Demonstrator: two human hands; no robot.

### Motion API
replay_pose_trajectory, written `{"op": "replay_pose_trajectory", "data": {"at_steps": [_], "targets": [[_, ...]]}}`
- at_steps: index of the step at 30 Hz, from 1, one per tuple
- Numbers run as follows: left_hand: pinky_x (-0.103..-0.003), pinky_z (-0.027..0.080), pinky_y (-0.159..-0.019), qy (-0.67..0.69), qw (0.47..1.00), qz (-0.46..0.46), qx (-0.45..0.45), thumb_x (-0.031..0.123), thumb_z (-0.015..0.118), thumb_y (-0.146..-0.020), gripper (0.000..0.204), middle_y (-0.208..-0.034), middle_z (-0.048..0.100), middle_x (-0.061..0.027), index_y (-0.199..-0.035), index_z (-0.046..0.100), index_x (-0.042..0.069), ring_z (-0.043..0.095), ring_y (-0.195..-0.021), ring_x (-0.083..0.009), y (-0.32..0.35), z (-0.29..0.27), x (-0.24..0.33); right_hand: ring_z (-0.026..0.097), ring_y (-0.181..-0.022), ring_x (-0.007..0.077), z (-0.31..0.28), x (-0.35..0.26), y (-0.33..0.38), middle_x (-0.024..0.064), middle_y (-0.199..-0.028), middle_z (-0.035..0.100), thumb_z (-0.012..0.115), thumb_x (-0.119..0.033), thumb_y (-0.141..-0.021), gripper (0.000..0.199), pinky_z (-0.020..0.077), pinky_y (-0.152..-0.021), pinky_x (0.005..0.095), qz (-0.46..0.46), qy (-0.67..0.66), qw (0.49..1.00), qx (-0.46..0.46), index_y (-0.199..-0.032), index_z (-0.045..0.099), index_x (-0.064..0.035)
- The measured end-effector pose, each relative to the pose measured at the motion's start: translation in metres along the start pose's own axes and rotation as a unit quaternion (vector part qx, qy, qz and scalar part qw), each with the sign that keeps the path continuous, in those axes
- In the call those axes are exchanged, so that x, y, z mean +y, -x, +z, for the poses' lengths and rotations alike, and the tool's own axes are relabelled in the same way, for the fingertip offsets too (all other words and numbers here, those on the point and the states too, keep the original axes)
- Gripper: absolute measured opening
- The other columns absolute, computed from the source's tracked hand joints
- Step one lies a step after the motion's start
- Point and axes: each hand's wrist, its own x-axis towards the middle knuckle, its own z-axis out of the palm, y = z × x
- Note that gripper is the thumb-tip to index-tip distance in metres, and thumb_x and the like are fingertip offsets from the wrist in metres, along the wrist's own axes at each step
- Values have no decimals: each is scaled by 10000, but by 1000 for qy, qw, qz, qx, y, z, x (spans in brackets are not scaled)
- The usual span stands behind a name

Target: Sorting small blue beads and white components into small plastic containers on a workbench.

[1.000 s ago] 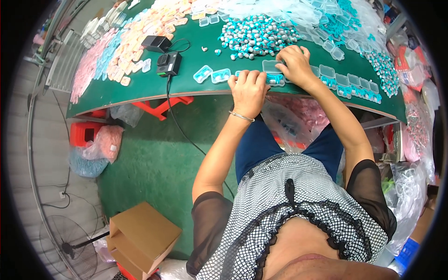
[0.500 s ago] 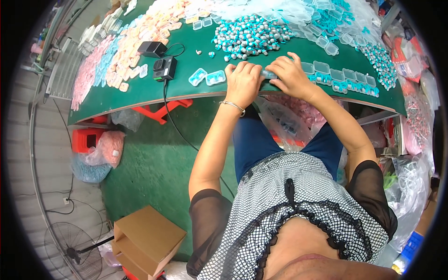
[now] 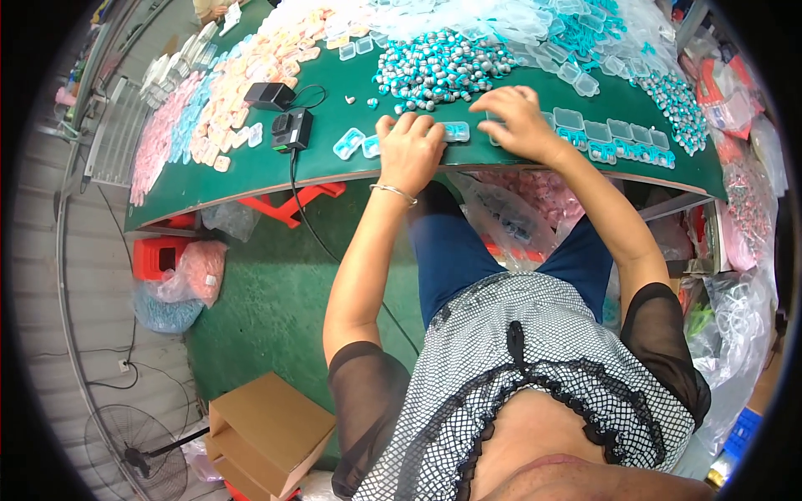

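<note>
Right fingers (image 3: 491,102) now parted, empty, off teal case (image 3: 456,131); left fingers (image 3: 405,126) curled, grip unclear.

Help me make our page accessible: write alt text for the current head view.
A person's bare left hand and right hand flank a small, clear, rectangular plastic box with teal contents on a green table. Beyond lies a heap of small, rounded grey-and-teal pieces.

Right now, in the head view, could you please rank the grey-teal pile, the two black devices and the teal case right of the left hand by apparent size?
1. Grey-teal pile
2. Front black device and rear black device: too alike to rank
3. Teal case, perhaps partly hidden by the left hand
</note>
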Motion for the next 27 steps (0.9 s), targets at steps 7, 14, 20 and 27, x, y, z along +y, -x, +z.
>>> {"op": "replay_pose_trajectory", "data": {"at_steps": [7, 14, 20, 27], "targets": [[-432, 345, -830, 86, 995, -38, -9, 327, 769, -686, 345, -1040, 619, -35, -952, 650, 142, 554, -987, -222, -11, 1, 32, 496, -1139, 238, -17, 34, 10, 20, -1074, 607, 639, -228, -839, 213, 286, -993, 502, 131, 145, 978, -79, -1027, 667, -131], [-445, 337, -838, 111, 990, -50, -64, 334, 797, -646, 456, -1009, 598, -34, -1019, 623, 136, 536, -982, -222, -26, 34, 58, 512, -1111, 241, -11, 31, 8, 27, -1037, 613, 692, -184, -779, 157, 285, -1002, 551, 154, 118, 978, -80, -926, 680, -133], [-429, 336, -827, 137, 984, -113, 20, 289, 793, -661, 574, -1053, 604, -24, -1167, 561, 147, 530, -1007, -224, -32, 29, 67, 578, -967, 225, -24, 32, 11, 17, -929, 636, 711, -152, -753, 140, 338, -936, 448, 55, 26, 998, -6, -871, 645, -115], [-409, 345, -792, 143, 989, -15, -27, 217, 752, -728, 340, -1016, 659, -15, -1039, 646, 132, 582, -952, -199, -34, 37, 48, 580, -1012, 218, -34, 17, 25, 33, -1005, 645, 723, -172, -749, 285, 316, -995, 446, -33, -4, 998, -62, -1017, 641, -121]]}}
